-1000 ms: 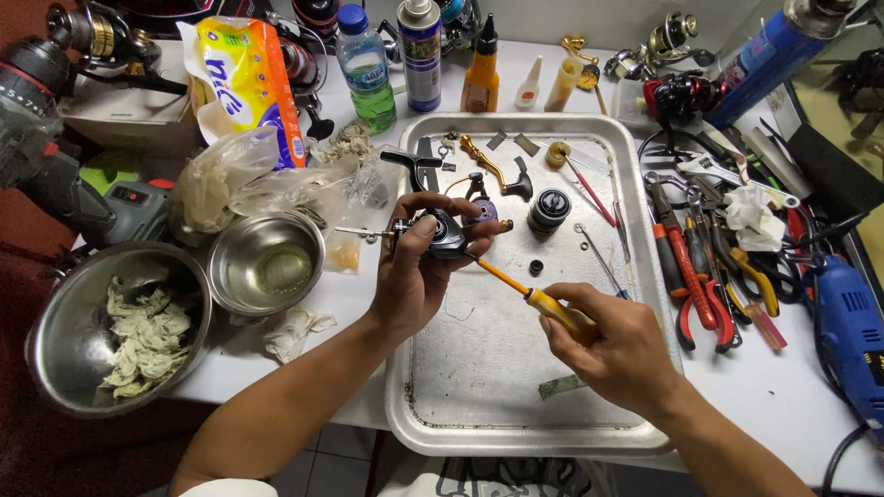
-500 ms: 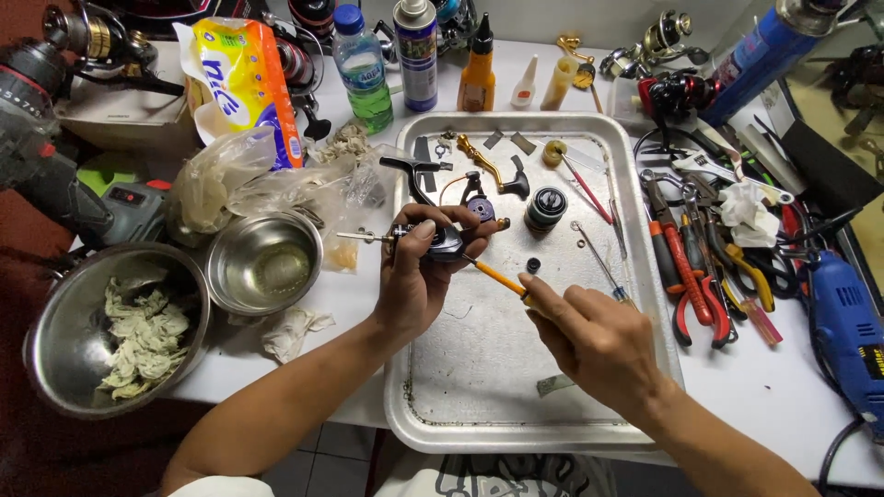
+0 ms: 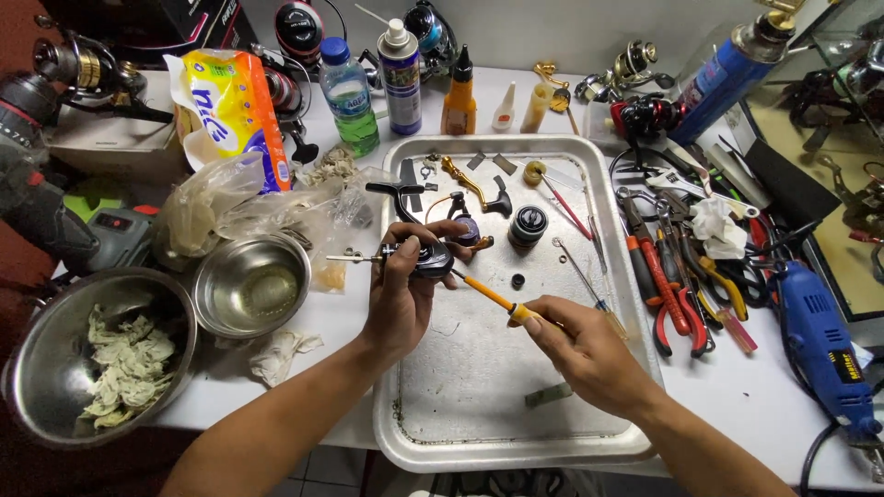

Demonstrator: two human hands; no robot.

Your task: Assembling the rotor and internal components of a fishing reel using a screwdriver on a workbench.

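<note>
My left hand (image 3: pixel 403 294) grips a dark fishing reel body (image 3: pixel 429 258) over a metal tray (image 3: pixel 589 438); a thin shaft sticks out of the reel to the left. In my right hand (image 3: pixel 582 348) is a yellow-handled screwdriver (image 3: pixel 497 301), its tip at the reel's right side. Loose reel parts lie at the tray's far end: a black handle arm (image 3: pixel 398 195), a gold crank (image 3: pixel 463 180), a black spool (image 3: pixel 528 225) and small screws.
Two steel bowls (image 3: pixel 250 287) sit left of the tray, the larger one (image 3: pixel 37 387) holding rags. Bottles (image 3: pixel 351 98), a spray can (image 3: pixel 400 78) and a tissue pack (image 3: pixel 234 110) stand behind. Pliers (image 3: pixel 663 285) and a blue rotary tool (image 3: pixel 822 354) lie on the right.
My right hand shifted slightly and the screwdriver tip stays at the reel. The left hand keeps its hold on the reel body with little movement.
</note>
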